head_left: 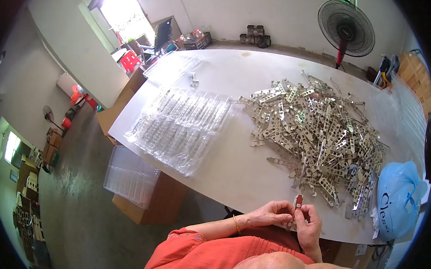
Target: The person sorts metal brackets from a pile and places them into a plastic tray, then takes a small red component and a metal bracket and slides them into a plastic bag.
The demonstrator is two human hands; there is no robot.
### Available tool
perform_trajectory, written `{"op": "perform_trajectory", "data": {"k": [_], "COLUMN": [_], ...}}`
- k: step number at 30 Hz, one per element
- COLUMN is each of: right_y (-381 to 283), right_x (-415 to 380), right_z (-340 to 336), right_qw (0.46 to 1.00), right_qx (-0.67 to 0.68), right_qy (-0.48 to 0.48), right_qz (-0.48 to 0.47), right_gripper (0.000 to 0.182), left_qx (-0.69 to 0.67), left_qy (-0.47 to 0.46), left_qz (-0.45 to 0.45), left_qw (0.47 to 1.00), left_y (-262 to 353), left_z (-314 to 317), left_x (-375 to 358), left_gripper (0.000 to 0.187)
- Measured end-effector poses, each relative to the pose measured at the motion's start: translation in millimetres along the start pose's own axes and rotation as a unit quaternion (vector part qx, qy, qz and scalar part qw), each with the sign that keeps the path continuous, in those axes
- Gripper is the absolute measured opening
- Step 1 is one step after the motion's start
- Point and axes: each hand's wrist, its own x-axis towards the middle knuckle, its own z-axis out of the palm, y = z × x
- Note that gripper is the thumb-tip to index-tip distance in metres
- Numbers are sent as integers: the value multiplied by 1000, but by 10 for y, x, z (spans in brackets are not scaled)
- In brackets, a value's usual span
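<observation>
Both hands meet at the table's front edge, below a large heap of perforated metal strips (316,134). Between them stands a small metal strip (298,201) with a reddish-brown face at its upper end. My left hand (272,214) pinches it from the left, low down. My right hand (309,225) closes on it from the right, thumb against its face. The strip's lower part is mostly hidden by the fingers. Left of the heap lies a clear plastic tray (182,126) with rows of strips under clear film.
Another clear tray (172,67) and small metal pieces (194,79) lie at the table's back left. A blue plastic bag (398,200) sits at the right edge. Beside the table, a clear tray (129,176) rests on a cardboard box (159,199). A fan (346,28) stands behind.
</observation>
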Motion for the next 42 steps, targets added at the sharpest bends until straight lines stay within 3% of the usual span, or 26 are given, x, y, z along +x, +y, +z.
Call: {"op": "perform_trajectory", "data": {"k": [3, 7, 9, 14, 16, 19, 22, 31, 37, 42], "right_y": [-13, -32, -71, -158, -189, -217, -221, -250, -224, -381], "right_x": [-19, -28, 13, 82, 107, 157, 202, 367, 430, 500], "right_z": [-12, -56, -62, -84, -101, -120, -137, -10, 58, 133], "right_qw": [999, 996, 994, 983, 980, 977, 975, 965, 972, 959], "right_qx": [45, 87, 102, 170, 178, 176, 173, 166, 89, 121], "right_qy": [18, -12, -18, 2, 9, 7, 0, -12, -29, -40], "right_qz": [2, 30, 42, 70, 89, 116, 137, 200, 217, 252], "right_gripper": [7, 6, 7, 6, 6, 6, 6, 9, 8, 5], "left_qx": [-16, -12, -3, -76, -97, -100, -181, -212, -254, -256], "left_qy": [20, 28, 60, 85, 130, 111, 110, 104, 63, 49], "left_qz": [-2, 59, 118, 89, 62, 19, -16, -33, -46, -47], "left_qw": [1000, 998, 991, 989, 985, 989, 977, 971, 964, 964], "left_y": [-32, -75, -60, 40, 45, 84, 68, 62, 32, 35], "left_z": [-12, -109, -125, -193, -176, -204, -228, -268, -362, -377], "left_x": [19, 87, 133, 135, 121, 94, 85, 116, 119, 123], "left_gripper": [26, 24, 35, 59, 48, 25, 17, 13, 13, 13]}}
